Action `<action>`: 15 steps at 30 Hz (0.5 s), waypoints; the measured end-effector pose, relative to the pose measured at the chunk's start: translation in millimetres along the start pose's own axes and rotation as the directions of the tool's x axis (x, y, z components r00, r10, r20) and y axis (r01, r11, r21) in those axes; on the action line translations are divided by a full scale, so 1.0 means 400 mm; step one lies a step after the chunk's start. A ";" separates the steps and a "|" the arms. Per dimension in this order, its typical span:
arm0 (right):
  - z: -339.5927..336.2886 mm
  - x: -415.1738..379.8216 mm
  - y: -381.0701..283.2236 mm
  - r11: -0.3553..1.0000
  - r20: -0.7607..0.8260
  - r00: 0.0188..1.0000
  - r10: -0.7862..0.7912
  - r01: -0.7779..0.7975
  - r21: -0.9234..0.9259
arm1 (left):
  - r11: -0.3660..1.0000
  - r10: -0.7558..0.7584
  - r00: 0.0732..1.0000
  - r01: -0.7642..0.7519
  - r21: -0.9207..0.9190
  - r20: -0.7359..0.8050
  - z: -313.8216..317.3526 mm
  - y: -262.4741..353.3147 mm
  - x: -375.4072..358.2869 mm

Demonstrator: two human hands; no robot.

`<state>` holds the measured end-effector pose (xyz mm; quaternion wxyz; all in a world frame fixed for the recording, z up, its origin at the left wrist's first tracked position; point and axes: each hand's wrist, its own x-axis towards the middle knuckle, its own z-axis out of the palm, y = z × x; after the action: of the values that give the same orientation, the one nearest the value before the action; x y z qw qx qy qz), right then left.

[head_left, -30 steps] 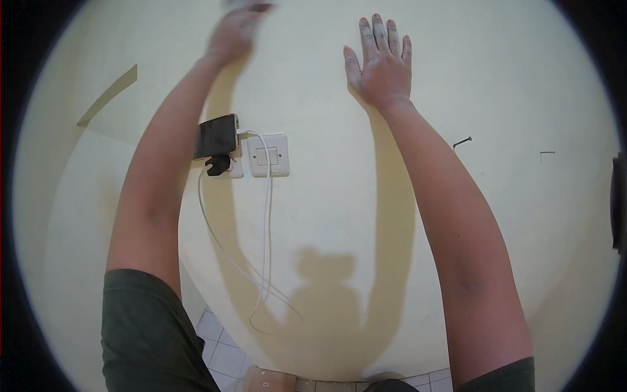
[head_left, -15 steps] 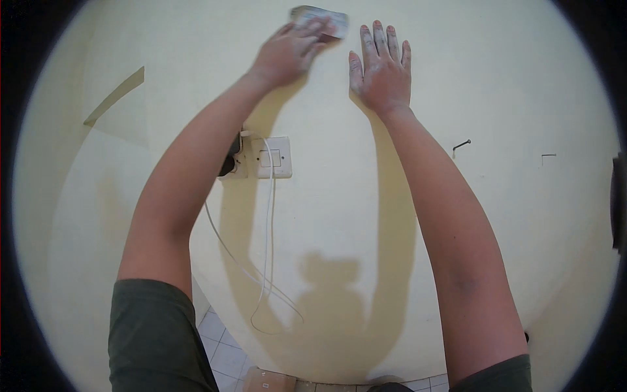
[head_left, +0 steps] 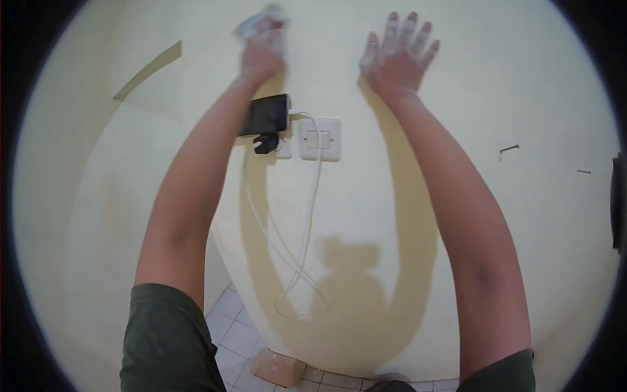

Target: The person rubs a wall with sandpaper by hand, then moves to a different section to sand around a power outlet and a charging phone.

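Observation:
My left hand (head_left: 264, 53) is at the upper left of the wall (head_left: 353, 189), blurred by motion. Its fingers press a folded grey-white sheet, apparently sandpaper (head_left: 247, 27), against the surface. Farther right, my right hand (head_left: 400, 64) lies flat on the wall with its fingers spread and nothing in it. Pale dust coats the fingers of my right hand. Just below my left hand, beside the forearm, is a dark phone (head_left: 268, 115) with a white cable (head_left: 315, 176) plugged in.
A black plug (head_left: 265, 144) sits under the phone, next to a white wall switch (head_left: 320, 140). Two nails stick out at right, one bent (head_left: 509, 149), one smaller (head_left: 584, 172). A brown box (head_left: 279, 368) lies on the tiled floor (head_left: 240, 340).
My left hand has slid left across the wall with the sandpaper, away from my right hand. The view has shifted, uncovering more of the phone. My right hand's fingers are spread slightly wider.

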<state>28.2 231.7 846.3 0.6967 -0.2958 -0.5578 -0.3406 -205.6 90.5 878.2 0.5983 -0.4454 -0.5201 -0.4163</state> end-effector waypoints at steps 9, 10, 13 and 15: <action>-0.030 -0.026 -0.162 0.920 -0.011 0.997 -0.080 0.078 0.384 | 0.870 -0.403 0.898 0.316 0.378 0.178 -0.114 -0.511 -0.050; -0.027 -0.026 -0.164 0.926 -0.014 0.996 -0.083 0.082 0.368 | 0.802 -0.504 0.837 0.361 0.475 0.214 -0.139 -0.488 -0.040; -0.023 -0.033 -0.165 0.937 -0.002 0.996 -0.085 0.081 0.339 | 0.935 -0.289 0.924 0.216 0.281 0.252 -0.145 -0.231 -0.016; -0.018 -0.035 -0.166 0.940 -0.013 0.996 -0.089 0.088 0.329 | 0.973 -0.095 0.952 0.028 0.227 0.290 -0.124 -0.071 0.025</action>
<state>-23.2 188.5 833.5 0.7197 -0.1502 -0.6204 -0.2730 -219.4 35.0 888.1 0.5448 -0.4176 -0.6613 -0.3024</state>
